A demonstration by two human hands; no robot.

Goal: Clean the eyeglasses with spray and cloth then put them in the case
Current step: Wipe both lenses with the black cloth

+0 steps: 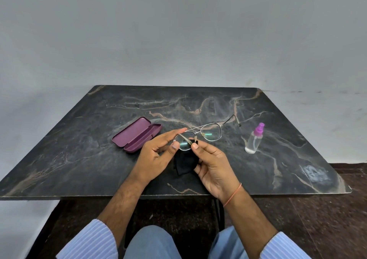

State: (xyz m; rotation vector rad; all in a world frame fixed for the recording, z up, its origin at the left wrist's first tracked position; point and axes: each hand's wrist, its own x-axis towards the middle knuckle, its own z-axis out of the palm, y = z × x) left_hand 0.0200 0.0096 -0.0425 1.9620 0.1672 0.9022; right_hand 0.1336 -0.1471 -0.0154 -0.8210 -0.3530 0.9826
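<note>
A: Nearest me I see blue trousered knees (pixel 151 242) and striped blue sleeves (pixel 89 241), then both hands over the near half of the bench (pixel 59 159).

B: What do the hands have?

A: My left hand (pixel 158 155) pinches the near rim of the eyeglasses (pixel 198 135), thumb on one side, fingers curled behind. My right hand (pixel 210 163) pinches the black cloth (pixel 184 163) against the near lens, the rest of the cloth hanging below.

B: So, wiping?

A: I judge so, with that lens in hand. The far lens and one open temple stick out toward the spray bottle (pixel 254 139), which stands upright to the right, well apart.

B: And next?

A: Probably shifting the cloth to the other lens, folding the temples, then the open maroon case (pixel 137 134) lying left, just beyond my left hand.
</note>
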